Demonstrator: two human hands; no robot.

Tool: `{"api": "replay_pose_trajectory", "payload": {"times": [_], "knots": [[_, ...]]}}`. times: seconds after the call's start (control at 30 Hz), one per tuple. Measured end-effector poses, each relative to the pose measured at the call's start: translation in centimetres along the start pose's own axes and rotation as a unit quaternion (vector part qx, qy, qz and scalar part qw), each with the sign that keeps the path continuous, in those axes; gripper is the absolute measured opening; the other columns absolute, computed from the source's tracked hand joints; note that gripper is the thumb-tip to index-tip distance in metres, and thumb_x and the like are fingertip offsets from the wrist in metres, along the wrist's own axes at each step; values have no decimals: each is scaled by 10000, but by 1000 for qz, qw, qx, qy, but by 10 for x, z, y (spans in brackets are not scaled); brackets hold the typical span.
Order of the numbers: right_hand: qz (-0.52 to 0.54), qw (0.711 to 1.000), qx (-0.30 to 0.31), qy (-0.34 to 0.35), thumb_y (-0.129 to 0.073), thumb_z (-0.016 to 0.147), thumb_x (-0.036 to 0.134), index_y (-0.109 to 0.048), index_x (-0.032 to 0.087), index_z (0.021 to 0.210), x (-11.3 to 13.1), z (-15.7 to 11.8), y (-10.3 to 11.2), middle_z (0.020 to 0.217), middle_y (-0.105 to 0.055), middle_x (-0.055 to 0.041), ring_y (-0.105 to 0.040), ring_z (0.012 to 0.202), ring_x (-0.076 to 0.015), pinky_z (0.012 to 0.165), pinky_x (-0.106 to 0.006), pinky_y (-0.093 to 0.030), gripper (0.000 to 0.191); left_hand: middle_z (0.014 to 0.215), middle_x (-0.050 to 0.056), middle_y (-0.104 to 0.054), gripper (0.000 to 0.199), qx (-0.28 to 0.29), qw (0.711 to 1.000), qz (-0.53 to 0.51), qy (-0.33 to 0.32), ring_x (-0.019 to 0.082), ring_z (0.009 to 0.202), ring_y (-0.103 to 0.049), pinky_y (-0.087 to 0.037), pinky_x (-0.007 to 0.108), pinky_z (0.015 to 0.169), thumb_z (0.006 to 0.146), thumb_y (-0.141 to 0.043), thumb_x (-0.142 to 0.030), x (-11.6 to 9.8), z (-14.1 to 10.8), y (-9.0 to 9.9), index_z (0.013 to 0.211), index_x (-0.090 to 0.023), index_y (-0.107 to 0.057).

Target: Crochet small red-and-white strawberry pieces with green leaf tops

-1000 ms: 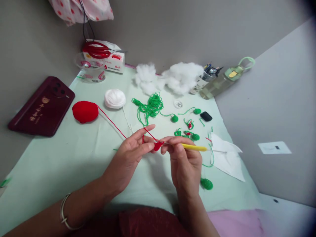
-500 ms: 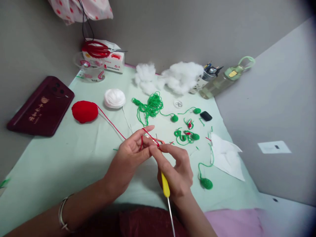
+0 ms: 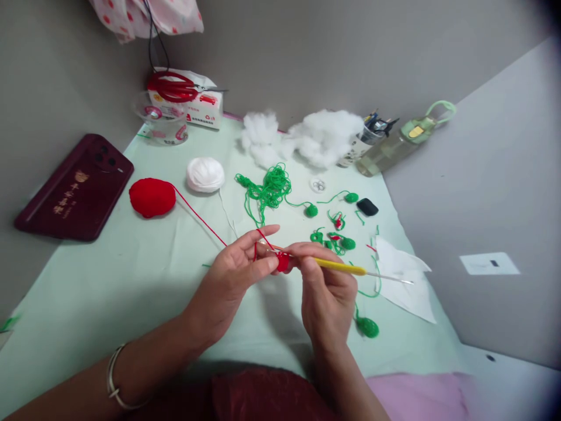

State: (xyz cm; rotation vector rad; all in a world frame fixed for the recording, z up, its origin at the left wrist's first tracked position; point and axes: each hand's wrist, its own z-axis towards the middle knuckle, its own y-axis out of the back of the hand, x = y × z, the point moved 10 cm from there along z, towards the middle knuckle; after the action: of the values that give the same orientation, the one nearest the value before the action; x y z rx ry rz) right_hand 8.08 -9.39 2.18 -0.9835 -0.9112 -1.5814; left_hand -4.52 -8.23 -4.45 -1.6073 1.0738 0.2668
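Note:
Between thumb and fingers, my left hand point(image 3: 232, 275) pinches a small red crocheted piece point(image 3: 283, 262). Red yarn point(image 3: 201, 218) loops over its raised index finger and runs back to a red yarn ball point(image 3: 152, 197) on the left. My right hand point(image 3: 326, 292) grips a crochet hook with a yellow handle point(image 3: 339, 266), held nearly level. The hook's metal tip meets the top of the red piece, close to my left fingertips; its rear metal end points right.
A white yarn ball point(image 3: 205, 175), tangled green yarn point(image 3: 274, 187) and white stuffing point(image 3: 324, 137) lie beyond my hands. Small green crocheted pieces point(image 3: 367, 327) and white tissue point(image 3: 405, 280) are at right. A bottle point(image 3: 398, 146) stands at back right, a dark red phone point(image 3: 74, 187) at left.
The hook has swung from steep to nearly level, its rear end now pointing right. My right hand has turned and moved slightly right, and the red piece now shows between my hands.

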Motion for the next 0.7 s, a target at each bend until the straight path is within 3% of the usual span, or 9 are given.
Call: {"api": "replay_pose_trajectory", "payload": {"times": [0.2,0.27,0.4,0.7], "knots": [[-202,969,-2,139,-670,959,102,-777,383,1212,23,-21,-8,1079,-753,-43,-732,956,-200,788,-366,-633,393,885,-14,-717,578,-23,1000,-8,11,152,927,-647,-478,295,942,844,-832,-227,2,-2,0,1393,-209,-650],[-176,975,-16,133,-671,954,84,-777,392,1212,22,-21,-5,1083,-742,-40,-729,935,-192,765,-357,-629,416,912,0,-722,544,-11,999,-28,28,154,941,-640,-481,296,942,855,-823,-231,6,-2,-2,1375,-197,-667],[-84,993,-3,82,-645,982,136,-799,339,1118,12,-9,-1,992,-767,-34,-721,930,-203,734,-355,-609,289,975,18,-722,415,21,995,-83,51,137,931,-614,-491,278,915,893,-779,-198,11,1,-5,1306,-191,-738],[58,997,-57,-7,-638,997,211,-803,270,970,-6,-1,17,805,-712,-8,-656,691,-158,638,-330,-539,177,939,31,-746,302,4,996,-78,42,131,835,-587,-477,261,880,879,-781,-186,5,5,6,1179,-183,-818]]}}
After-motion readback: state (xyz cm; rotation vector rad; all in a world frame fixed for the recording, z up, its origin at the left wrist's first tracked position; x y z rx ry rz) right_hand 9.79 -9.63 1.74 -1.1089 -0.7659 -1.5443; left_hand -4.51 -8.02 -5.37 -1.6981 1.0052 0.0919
